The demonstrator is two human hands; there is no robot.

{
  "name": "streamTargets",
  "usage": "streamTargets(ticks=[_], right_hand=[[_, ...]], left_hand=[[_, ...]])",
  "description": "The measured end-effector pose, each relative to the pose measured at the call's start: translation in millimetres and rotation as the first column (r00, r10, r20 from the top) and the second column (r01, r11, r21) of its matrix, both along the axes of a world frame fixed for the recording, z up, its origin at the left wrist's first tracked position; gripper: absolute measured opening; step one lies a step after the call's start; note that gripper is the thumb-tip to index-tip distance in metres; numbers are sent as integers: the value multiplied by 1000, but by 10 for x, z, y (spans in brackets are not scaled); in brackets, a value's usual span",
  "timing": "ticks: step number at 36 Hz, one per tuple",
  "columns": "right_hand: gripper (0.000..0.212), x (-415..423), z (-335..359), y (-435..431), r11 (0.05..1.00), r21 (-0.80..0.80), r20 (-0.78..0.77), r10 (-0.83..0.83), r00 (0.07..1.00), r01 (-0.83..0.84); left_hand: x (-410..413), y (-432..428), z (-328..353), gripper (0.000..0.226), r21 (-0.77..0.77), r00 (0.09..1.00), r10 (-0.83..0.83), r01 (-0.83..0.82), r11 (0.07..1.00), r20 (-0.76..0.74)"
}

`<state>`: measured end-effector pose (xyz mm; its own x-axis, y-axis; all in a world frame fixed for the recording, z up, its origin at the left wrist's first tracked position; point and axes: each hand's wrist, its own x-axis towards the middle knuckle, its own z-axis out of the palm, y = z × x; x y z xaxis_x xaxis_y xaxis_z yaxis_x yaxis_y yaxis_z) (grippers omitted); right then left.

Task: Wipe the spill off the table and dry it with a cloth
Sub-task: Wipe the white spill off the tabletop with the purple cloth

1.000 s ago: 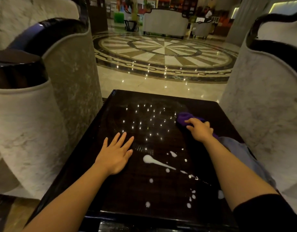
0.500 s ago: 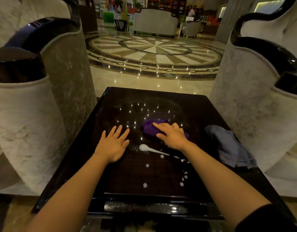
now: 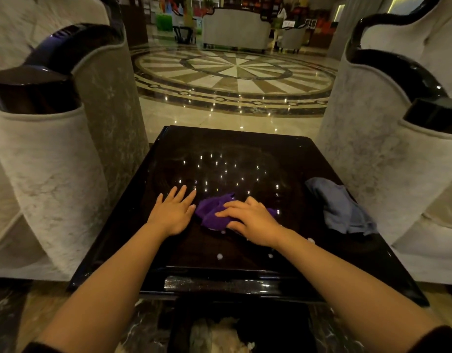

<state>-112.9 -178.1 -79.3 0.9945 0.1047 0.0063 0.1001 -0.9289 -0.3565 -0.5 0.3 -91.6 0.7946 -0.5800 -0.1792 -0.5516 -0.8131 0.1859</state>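
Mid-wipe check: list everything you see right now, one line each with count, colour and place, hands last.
table: one, glossy black, centre, between the armchairs
purple cloth: one, purple, bunched mid-table under the right hand
grey cloth: one, grey-blue, crumpled at the table's right edge
spill drops: a few, white, on the near part of the table
armchairs: two, pale with dark trim, left and right of the table
far sofa: one, pale, across the patterned floor
left hand: flat on the table, fingers spread, beside the purple cloth
right hand: pressing on the purple cloth
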Motion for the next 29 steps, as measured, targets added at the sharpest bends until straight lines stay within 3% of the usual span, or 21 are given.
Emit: streamTargets(ticks=[9,23,29], right_hand=[[33,-472,30,239,990,-10,27,144,989,-144],[29,-981,41,311,979,28,91,200,976,-203],[28,-1208,206,140,973,214,170,50,984,-87]], left_hand=[[-200,95,-24,51,-14,1000,5,-5,1000,17],[-447,168,-65,51,-41,999,30,-29,999,20],[-455,162,-68,51,-42,998,32,-30,999,47]])
